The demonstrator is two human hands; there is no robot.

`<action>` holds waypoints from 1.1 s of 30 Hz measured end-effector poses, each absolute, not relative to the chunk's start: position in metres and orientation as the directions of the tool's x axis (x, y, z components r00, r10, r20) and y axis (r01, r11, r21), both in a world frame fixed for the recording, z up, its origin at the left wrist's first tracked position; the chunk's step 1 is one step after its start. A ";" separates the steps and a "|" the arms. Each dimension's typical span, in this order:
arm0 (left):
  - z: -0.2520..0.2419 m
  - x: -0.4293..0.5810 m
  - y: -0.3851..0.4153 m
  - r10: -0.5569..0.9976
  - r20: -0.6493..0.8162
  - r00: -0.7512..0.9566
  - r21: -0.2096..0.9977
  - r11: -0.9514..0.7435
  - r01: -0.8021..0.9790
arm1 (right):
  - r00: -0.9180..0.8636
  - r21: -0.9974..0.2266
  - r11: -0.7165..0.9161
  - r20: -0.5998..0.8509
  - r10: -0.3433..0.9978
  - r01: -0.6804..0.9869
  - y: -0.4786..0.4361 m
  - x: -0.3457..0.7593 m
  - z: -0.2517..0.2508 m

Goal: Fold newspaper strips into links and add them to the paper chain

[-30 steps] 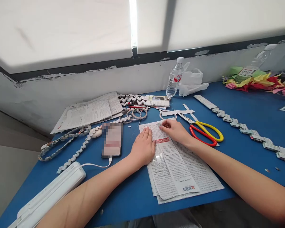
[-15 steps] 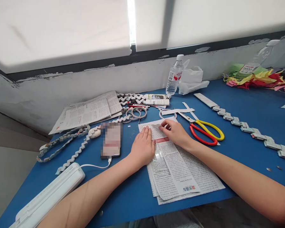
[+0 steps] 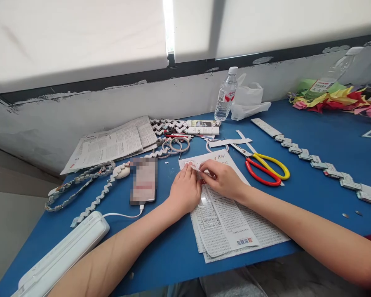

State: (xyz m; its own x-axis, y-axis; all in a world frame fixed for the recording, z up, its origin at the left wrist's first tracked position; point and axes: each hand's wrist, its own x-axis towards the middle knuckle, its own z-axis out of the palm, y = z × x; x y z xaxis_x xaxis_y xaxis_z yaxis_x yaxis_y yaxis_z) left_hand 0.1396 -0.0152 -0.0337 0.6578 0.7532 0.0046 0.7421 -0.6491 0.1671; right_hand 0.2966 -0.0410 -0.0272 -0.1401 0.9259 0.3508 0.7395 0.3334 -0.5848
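A strip of newspaper lies on more printed sheets at the front of the blue table. My left hand rests flat on its upper left part, fingers stretched out. My right hand sits beside it, its fingers pinched on the folded top end of the strip. The two hands touch at the fold. Red and yellow scissors lie just right of my right hand.
A phone on a white cable lies left of my hands, next to a white case. Folded paper chains, tape rings, an open newspaper, a water bottle, a plastic bag and coloured paper stand further back.
My right hand has drawn the top end of the strip down toward me and now pinches it against my left fingertips. The left hand has stayed in place.
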 end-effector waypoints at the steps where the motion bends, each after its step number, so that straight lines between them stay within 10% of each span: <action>1: -0.034 0.140 -0.015 0.750 0.010 0.661 0.168 -0.653 0.739 | -0.137 -0.594 0.331 0.348 0.927 0.733 -0.042 0.296 -0.025; 7: -0.033 0.141 -0.015 0.760 -0.005 0.650 0.168 -0.640 0.750 | 0.065 -0.545 0.020 0.136 0.989 0.838 -0.040 0.309 -0.025; 14: -0.043 0.136 -0.013 0.710 0.108 0.696 0.162 -0.703 0.692 | -0.177 -0.555 0.314 0.287 0.941 0.770 -0.075 0.284 -0.011; 22: -0.039 0.138 -0.015 0.751 0.092 0.654 0.202 -0.658 0.726 | 0.070 -0.693 -0.091 -0.059 0.996 0.715 -0.077 0.314 -0.022; 33: -0.020 0.122 -0.035 0.687 -0.029 0.726 0.203 -0.707 0.677 | 0.065 -0.709 -0.051 -0.008 0.998 0.703 -0.079 0.317 -0.027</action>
State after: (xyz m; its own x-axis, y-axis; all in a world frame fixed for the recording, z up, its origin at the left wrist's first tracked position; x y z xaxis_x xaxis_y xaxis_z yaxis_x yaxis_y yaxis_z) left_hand 0.1221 -0.0352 -0.0199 0.7260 0.6871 -0.0288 0.6773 -0.7071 0.2030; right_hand 0.3172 -0.0786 -0.0270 0.0648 0.9979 -0.0077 0.7033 -0.0511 -0.7090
